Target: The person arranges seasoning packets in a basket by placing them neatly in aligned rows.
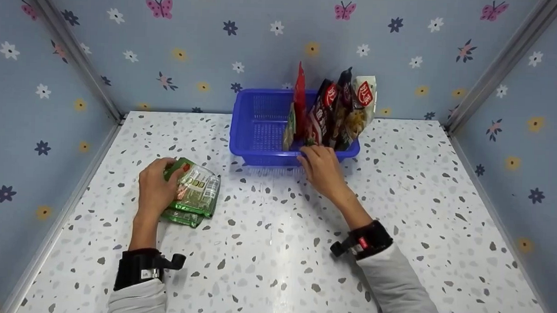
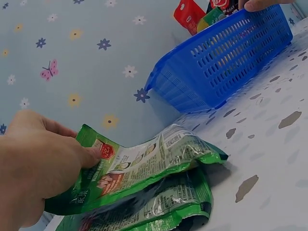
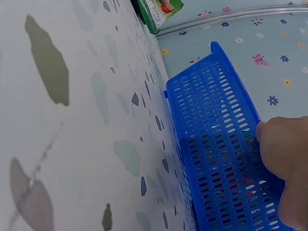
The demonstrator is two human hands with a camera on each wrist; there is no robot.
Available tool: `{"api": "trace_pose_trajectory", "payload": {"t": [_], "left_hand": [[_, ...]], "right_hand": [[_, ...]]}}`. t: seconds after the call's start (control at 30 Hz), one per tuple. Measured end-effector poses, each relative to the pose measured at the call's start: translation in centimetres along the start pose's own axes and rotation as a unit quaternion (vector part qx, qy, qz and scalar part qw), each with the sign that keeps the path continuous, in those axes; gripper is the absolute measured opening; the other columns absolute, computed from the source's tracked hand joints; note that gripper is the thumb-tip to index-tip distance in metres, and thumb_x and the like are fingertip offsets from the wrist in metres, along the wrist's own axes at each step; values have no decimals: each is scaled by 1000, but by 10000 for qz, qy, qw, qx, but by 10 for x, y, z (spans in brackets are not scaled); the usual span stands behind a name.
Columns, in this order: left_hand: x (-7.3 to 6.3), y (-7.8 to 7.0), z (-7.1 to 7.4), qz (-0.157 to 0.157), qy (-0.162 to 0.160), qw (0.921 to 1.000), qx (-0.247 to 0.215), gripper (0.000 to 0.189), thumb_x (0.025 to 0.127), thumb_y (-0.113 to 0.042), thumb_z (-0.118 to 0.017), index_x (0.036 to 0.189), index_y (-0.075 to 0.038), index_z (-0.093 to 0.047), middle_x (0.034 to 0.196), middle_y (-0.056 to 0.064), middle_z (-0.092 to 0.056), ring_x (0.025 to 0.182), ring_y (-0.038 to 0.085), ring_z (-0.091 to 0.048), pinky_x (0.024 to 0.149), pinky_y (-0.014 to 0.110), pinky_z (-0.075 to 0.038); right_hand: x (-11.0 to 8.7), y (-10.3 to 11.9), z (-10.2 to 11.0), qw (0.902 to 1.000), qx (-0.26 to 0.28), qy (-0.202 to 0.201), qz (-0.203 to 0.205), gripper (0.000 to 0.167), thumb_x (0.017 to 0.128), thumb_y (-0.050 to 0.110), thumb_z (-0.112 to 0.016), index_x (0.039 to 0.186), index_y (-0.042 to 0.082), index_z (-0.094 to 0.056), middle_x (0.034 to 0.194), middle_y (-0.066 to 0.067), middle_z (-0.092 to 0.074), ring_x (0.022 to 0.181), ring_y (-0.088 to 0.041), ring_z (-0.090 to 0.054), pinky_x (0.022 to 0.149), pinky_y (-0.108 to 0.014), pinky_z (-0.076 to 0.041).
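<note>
My left hand pinches the left edge of a green food packet, thumb on top, as the left wrist view also shows. Under it lies a second green packet, mostly covered by the upper one. At the back, a blue plastic basket stands by the wall. My right hand grips its front rim, fingers over the edge and thumb outside. Upright in the basket's right half are a red packet, a thin green packet, dark packets and a pale packet.
The speckled white table is bounded by a flowered back wall and side panels. Slotted basket walls show in the right wrist view. The basket's left half shows its bare floor.
</note>
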State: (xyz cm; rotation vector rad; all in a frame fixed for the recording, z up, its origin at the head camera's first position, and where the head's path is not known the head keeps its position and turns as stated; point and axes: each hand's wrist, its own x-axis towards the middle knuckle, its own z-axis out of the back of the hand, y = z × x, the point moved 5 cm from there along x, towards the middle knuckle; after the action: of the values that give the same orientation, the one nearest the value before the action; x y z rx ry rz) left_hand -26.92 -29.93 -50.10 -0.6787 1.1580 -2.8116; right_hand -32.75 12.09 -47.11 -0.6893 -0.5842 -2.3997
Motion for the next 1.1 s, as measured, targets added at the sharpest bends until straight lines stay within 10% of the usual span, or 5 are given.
{"api": "trace_pose_trajectory", "payload": {"t": [0.3,0.6,1.1], "left_hand": [[-1,-25,6,-326,-17,9995,32,20,107,-8,-78,122,5,-80,111,28,-83,98,45,-80,84,54,-61],[-1,-58,19,-542,-46,9985,-66,23,102,-12,-85,119,2,-84,104,24,-86,91,41,-83,79,14,-49],[-12,-138,43,-1872,-257,9812,-390,14,97,-7,-88,108,0,-86,101,18,-87,84,32,-83,80,0,-45]], "right_hand": [[0,1,-1,10000,-58,26,10,30,115,24,-66,128,0,-78,118,-18,-82,109,-38,-77,102,-53,-59],[0,1,0,10000,43,-75,33,30,115,22,-66,128,-1,-78,118,-19,-82,110,-40,-77,102,-55,-58],[0,1,1,10000,30,-54,7,28,114,23,-68,129,1,-78,120,-19,-82,112,-39,-77,104,-53,-59]]}}
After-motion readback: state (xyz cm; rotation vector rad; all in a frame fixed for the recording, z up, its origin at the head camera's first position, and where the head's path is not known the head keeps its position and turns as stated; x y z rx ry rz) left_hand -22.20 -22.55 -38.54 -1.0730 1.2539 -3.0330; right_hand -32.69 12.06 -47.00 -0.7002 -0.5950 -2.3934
